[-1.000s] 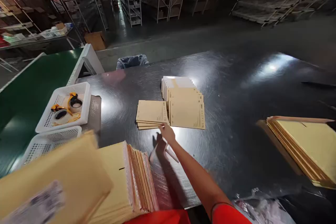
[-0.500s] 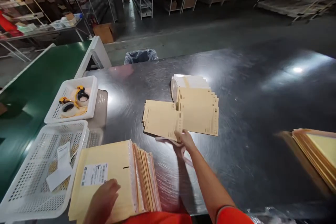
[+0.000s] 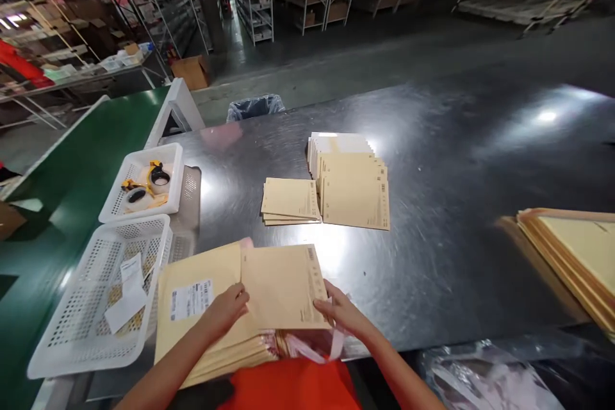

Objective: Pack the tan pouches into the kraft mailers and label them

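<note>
My right hand is closed on the right edge of a flat tan cardboard box with dark print. A pale pink strip hangs beside those fingers. My left hand is closed at the right edge of a yellow padded envelope that bears a white label, right where the cardboard box's left edge meets it. Whether that edge is inside the envelope or over it, I cannot tell. More envelopes lie stacked beneath. Farther off are a small pile of similar flat boxes and a fanned row of them.
At left stand a white basket with tape dispensers and a larger basket holding paper slips. Beyond them runs a green conveyor. More envelopes lie at right. A lined bin stands past the black table.
My right hand has drawn one flat cardboard box from the small pile toward me, over to the envelope stack. My left hand has moved right, to the labelled envelope's edge.
</note>
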The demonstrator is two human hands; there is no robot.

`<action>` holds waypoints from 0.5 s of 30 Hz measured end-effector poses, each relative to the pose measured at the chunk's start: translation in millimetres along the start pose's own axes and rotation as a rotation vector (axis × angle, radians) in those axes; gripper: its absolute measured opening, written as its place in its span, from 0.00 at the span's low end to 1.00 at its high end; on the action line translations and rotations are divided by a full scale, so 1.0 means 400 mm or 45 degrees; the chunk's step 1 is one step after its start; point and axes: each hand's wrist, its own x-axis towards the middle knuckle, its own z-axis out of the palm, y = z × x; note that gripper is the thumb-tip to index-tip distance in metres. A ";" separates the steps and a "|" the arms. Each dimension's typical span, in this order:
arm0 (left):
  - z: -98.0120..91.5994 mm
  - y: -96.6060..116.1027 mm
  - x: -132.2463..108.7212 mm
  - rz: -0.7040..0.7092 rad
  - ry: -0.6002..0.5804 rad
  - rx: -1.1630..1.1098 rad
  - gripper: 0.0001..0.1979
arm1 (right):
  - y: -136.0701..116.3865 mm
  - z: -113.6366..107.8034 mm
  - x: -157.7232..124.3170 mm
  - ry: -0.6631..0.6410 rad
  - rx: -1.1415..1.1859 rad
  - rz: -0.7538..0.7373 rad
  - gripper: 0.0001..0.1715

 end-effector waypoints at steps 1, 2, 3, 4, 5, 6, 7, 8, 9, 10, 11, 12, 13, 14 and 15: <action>0.008 0.012 0.002 0.020 -0.004 -0.010 0.08 | -0.006 0.000 -0.001 -0.073 -0.031 0.038 0.34; 0.014 0.023 0.004 0.044 -0.013 -0.023 0.08 | -0.011 0.004 0.002 -0.130 -0.061 0.071 0.34; 0.018 0.034 0.005 0.067 -0.023 -0.040 0.07 | -0.017 0.011 0.010 -0.168 -0.075 0.095 0.34; 0.018 0.041 0.005 0.084 -0.027 -0.061 0.08 | -0.023 0.020 0.021 -0.202 -0.069 0.120 0.35; 0.015 0.046 0.004 0.093 -0.025 -0.083 0.08 | -0.030 0.030 0.035 -0.234 -0.049 0.146 0.35; 0.009 0.046 0.000 0.095 -0.017 -0.106 0.08 | -0.037 0.038 0.050 -0.267 -0.022 0.172 0.36; 0.000 0.043 -0.005 0.093 -0.007 -0.130 0.08 | -0.044 0.045 0.065 -0.299 0.007 0.198 0.36; -0.011 0.038 -0.013 0.089 0.005 -0.155 0.07 | -0.050 0.048 0.079 -0.321 0.032 0.221 0.37; -0.022 0.030 -0.021 0.087 0.015 -0.180 0.07 | -0.055 0.047 0.089 -0.324 0.049 0.234 0.36; -0.032 0.023 -0.028 0.085 0.019 -0.203 0.06 | -0.057 0.045 0.097 -0.306 0.058 0.242 0.35; -0.039 0.019 -0.034 0.084 0.019 -0.225 0.06 | -0.056 0.042 0.102 -0.267 0.065 0.246 0.34; -0.044 0.018 -0.036 0.081 0.016 -0.244 0.06 | -0.051 0.041 0.105 -0.223 0.069 0.251 0.33; -0.045 0.023 -0.034 0.077 0.014 -0.259 0.06 | -0.044 0.043 0.105 -0.176 0.066 0.244 0.31; -0.043 0.034 -0.027 0.075 0.012 -0.275 0.06 | -0.034 0.050 0.104 -0.145 0.045 0.226 0.30; -0.039 0.050 -0.015 0.077 0.011 -0.291 0.06 | -0.024 0.064 0.104 -0.143 -0.007 0.199 0.30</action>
